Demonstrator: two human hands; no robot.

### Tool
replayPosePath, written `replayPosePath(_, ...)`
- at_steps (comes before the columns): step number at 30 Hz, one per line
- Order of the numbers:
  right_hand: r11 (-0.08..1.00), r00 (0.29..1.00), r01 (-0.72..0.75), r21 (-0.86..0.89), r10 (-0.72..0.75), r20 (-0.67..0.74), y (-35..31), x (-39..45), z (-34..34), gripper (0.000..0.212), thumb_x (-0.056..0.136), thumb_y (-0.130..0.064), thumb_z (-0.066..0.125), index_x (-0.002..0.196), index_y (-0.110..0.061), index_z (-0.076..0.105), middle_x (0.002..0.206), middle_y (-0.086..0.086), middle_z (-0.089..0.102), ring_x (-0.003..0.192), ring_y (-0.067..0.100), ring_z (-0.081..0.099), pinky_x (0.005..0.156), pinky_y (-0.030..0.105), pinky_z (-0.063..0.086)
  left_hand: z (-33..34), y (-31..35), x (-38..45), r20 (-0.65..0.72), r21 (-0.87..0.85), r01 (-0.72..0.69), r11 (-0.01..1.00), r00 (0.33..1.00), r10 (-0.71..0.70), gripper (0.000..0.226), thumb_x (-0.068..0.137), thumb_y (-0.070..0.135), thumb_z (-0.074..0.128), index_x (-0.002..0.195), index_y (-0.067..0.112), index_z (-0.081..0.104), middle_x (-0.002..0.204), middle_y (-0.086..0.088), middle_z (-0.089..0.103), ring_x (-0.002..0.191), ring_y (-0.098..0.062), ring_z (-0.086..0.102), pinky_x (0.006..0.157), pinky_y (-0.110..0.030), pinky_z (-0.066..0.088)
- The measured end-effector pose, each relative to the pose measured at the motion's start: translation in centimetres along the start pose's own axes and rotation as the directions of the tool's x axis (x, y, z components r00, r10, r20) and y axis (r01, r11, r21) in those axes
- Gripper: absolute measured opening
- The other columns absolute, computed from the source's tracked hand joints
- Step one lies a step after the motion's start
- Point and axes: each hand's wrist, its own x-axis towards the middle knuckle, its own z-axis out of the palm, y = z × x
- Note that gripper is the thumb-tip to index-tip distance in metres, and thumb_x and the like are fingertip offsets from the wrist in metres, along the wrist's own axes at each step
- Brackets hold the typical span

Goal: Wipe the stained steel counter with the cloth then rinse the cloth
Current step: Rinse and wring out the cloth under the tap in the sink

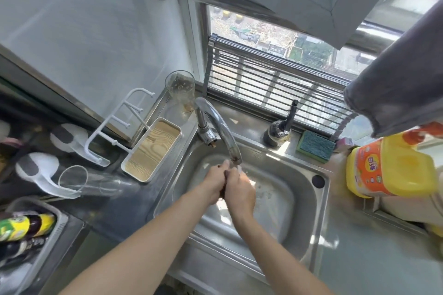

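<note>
Both my hands meet over the steel sink [309, 213], right under the spout of the curved faucet [223, 124]. My left hand [214, 183] and my right hand [240, 188] are pressed together with the fingers curled. A thin dark strip of the cloth [225, 175] shows between them; the rest of it is hidden inside the hands. Water glints around my right fingers. The steel counter [364, 261] stretches to the right of the sink.
A green-and-yellow sponge [315, 146] and a dark dispenser [279, 130] sit behind the sink. A yellow detergent bottle [389, 170] stands at the right under a hanging grey towel [398, 88]. At the left are a wood-lined tray [151, 151], an upright glass [180, 90], a lying glass [79, 181] and bottles [26, 225].
</note>
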Motion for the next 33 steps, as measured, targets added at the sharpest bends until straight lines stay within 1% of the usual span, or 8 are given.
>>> replayPosePath(4, 0.968, 0.976, -0.21, 0.139, 0.215, -0.027, 1.4, 5.1, -1.5, 0.042, 0.107, -0.04, 0.044, 0.098, -0.009, 0.07, 0.113, 0.022, 0.07, 0.109, 0.04, 0.063, 0.092, 0.04, 0.046, 0.8, -2.2, -1.3, 0.117, 0.233, -0.023, 0.972, 0.993, -0.004, 0.032, 0.106, 0.04, 0.043, 0.086, 0.02, 0.058, 0.073, -0.001, 0.059, 0.057, -0.013, 0.052, 0.048, -0.018, 0.038)
replayPosePath(7, 0.917, 0.976, -0.172, 0.36, 0.208, -0.064, 1.3, 5.7, -2.3, 0.045, 0.104, -0.04, 0.056, 0.067, -0.014, 0.05, 0.07, 0.009, 0.055, 0.077, 0.031, 0.055, 0.076, 0.039, 0.041, -0.2, -2.9, -1.4, 0.186, -0.024, 0.144, 0.989, 0.973, -0.137, 0.021, 0.106, 0.031, 0.046, 0.096, 0.017, 0.058, 0.08, -0.009, 0.065, 0.065, -0.02, 0.059, 0.052, -0.028, 0.053)
replayPosePath(10, 0.809, 0.992, -0.124, 0.574, 0.091, 0.086, 1.0, 4.7, -3.1, 0.023, 0.099, -0.017, 0.065, 0.08, -0.014, 0.053, 0.064, 0.002, 0.05, 0.058, 0.017, 0.048, 0.058, 0.031, 0.043, -1.9, -3.2, -0.5, 0.315, -0.174, 0.389, 0.905, 0.892, -0.323, 0.032, 0.101, 0.028, 0.039, 0.098, 0.005, 0.062, 0.076, -0.017, 0.071, 0.083, -0.038, 0.065, 0.082, -0.053, 0.058)
replayPosePath(13, 0.782, 0.948, -0.167, 0.6, -0.041, 0.316, 1.6, 4.0, -4.9, 0.02, 0.095, 0.006, 0.053, 0.102, -0.01, 0.063, 0.078, 0.006, 0.061, 0.058, 0.012, 0.056, 0.056, 0.024, 0.048, -3.0, -3.3, 0.4, 0.369, -0.256, 0.451, 0.855, 0.863, -0.345, 0.047, 0.103, 0.045, 0.043, 0.105, 0.004, 0.065, 0.095, -0.022, 0.072, 0.095, -0.041, 0.066, 0.074, -0.05, 0.063)
replayPosePath(17, 0.716, 0.892, -0.29, 0.635, -0.039, 0.451, 4.2, 4.5, -5.8, 0.041, 0.087, 0.007, 0.049, 0.125, -0.006, 0.058, 0.104, 0.017, 0.063, 0.077, 0.023, 0.061, 0.063, 0.033, 0.051, -2.6, -3.1, 1.3, 0.17, -0.237, 0.192, 0.952, 0.973, -0.154, 0.004, 0.094, 0.017, 0.064, 0.097, 0.017, 0.061, 0.117, -0.019, 0.067, 0.101, -0.032, 0.064, 0.067, -0.039, 0.061)
replayPosePath(21, 0.64, 0.826, -0.507, 0.577, 0.172, 0.536, 5.4, 4.5, -5.6, 0.02, 0.094, -0.03, 0.06, 0.099, -0.011, 0.063, 0.097, 0.015, 0.061, 0.081, 0.029, 0.056, 0.069, 0.039, 0.058, -1.7, -3.3, 1.6, 0.054, -0.235, 0.027, 0.972, 0.998, -0.014, 0.025, 0.086, -0.003, 0.05, 0.092, 0.021, 0.054, 0.099, -0.011, 0.061, 0.083, -0.024, 0.06, 0.071, -0.041, 0.06)
replayPosePath(30, 0.753, 0.93, -0.297, 0.587, 0.088, 0.357, 4.5, 4.1, -3.9, 0.013, 0.094, -0.001, 0.06, 0.105, -0.003, 0.066, 0.086, 0.013, 0.067, 0.068, 0.017, 0.064, 0.057, 0.025, 0.052, -1.2, -4.6, 0.3, 0.268, -0.162, 0.336, 0.928, 0.92, -0.287, 0.05, 0.1, 0.057, 0.051, 0.106, 0.013, 0.074, 0.1, -0.015, 0.074, 0.094, -0.034, 0.069, 0.067, -0.044, 0.062)
replayPosePath(33, 0.907, 0.969, -0.217, 0.361, 0.156, 0.191, 4.4, 3.7, -3.2, 0.009, 0.091, -0.011, 0.067, 0.098, -0.006, 0.065, 0.087, 0.011, 0.065, 0.068, 0.018, 0.059, 0.054, 0.019, 0.046, -0.4, -4.7, 1.2, 0.023, -0.166, 0.15, 0.975, 0.989, -0.149, 0.012, 0.097, 0.026, 0.064, 0.106, 0.019, 0.063, 0.101, -0.011, 0.067, 0.078, -0.022, 0.06, 0.052, -0.024, 0.048)
